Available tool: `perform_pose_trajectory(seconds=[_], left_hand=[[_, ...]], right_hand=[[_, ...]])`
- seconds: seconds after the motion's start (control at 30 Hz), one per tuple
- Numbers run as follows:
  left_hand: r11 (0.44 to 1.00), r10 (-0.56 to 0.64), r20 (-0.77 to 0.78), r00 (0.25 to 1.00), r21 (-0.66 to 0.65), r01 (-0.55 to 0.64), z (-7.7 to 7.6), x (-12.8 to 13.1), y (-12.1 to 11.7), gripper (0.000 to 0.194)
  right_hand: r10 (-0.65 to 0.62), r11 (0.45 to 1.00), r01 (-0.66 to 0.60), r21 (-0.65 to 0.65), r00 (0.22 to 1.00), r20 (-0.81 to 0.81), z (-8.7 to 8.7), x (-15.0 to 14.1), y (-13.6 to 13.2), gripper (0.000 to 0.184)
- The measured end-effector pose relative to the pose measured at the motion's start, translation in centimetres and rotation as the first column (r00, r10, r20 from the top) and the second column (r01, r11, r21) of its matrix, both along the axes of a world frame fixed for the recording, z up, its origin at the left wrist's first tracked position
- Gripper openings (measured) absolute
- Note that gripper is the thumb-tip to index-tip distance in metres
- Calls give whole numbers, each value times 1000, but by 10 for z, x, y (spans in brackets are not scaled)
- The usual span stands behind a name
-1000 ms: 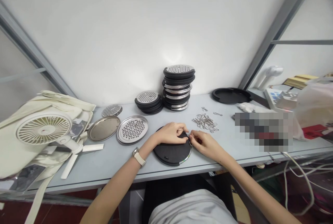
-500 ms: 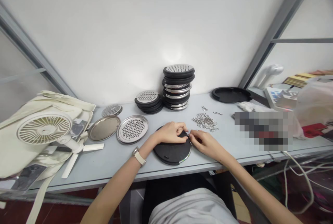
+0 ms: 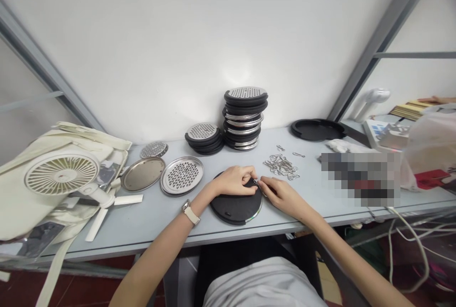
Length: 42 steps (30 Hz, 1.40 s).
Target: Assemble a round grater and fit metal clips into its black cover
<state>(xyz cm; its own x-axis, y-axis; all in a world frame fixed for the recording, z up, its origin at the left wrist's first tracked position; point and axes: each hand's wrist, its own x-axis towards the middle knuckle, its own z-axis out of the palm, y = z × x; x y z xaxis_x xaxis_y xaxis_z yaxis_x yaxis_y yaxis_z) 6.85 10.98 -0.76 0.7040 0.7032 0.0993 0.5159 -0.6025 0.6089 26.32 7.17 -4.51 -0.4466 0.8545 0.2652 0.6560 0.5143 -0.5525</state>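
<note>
**Q:** Where were the hands at this moment?

**A:** Over a black round disc (image 3: 233,209) lying flat on a grey bench (image 3: 107,224), a silver rim showing along its lower edge. The left hand (image 3: 233,181), a wristwatch (image 3: 190,213) on its wrist, rested on the disc. The right hand (image 3: 280,197) met it at the far edge.

**Q:** And the fingers (image 3: 249,173)?

**A:** Closed, not apart. The left ones curled over the disc's edge, and the right ones pinched a small metal clip (image 3: 256,182) against it, right where the two hands nearly touched.

**Q:** What lay around them?

**A:** Just beyond the right fingers sat a pile of wire clips (image 3: 280,165). Farther beyond the fingers rose a tall stack of discs (image 3: 245,119), with a shorter stack (image 3: 203,138) to its left. Left of the fingers lay a perforated steel plate (image 3: 181,176), a plain steel plate (image 3: 142,176) and a small grater (image 3: 154,150). Well to the left, a white fan (image 3: 60,172) sat on a canvas bag (image 3: 107,145). Well to the right lay a black ring (image 3: 317,129) and a white cloth (image 3: 344,145), beside a blurred patch (image 3: 359,178) too obscured to read.
</note>
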Motion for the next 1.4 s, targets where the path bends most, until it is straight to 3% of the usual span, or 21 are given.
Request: perform_pose_trajectory(seconds=[0.27,0.5,1.4], left_hand=[[992,54,-56,997,114,-47,0,0,-1,22],[989,28,-72,997,145,-17,-1,0,-1,23],[1000,4,18,1000,-20,-4,-1,-1,1,20]], right_hand=[[-1,1000,0,18,999,33,0,-1,0,35],[7,1000,-8,19,999,41,0,-1,1,35],[15,1000,-16,13,997,77,0,1,-1,19]])
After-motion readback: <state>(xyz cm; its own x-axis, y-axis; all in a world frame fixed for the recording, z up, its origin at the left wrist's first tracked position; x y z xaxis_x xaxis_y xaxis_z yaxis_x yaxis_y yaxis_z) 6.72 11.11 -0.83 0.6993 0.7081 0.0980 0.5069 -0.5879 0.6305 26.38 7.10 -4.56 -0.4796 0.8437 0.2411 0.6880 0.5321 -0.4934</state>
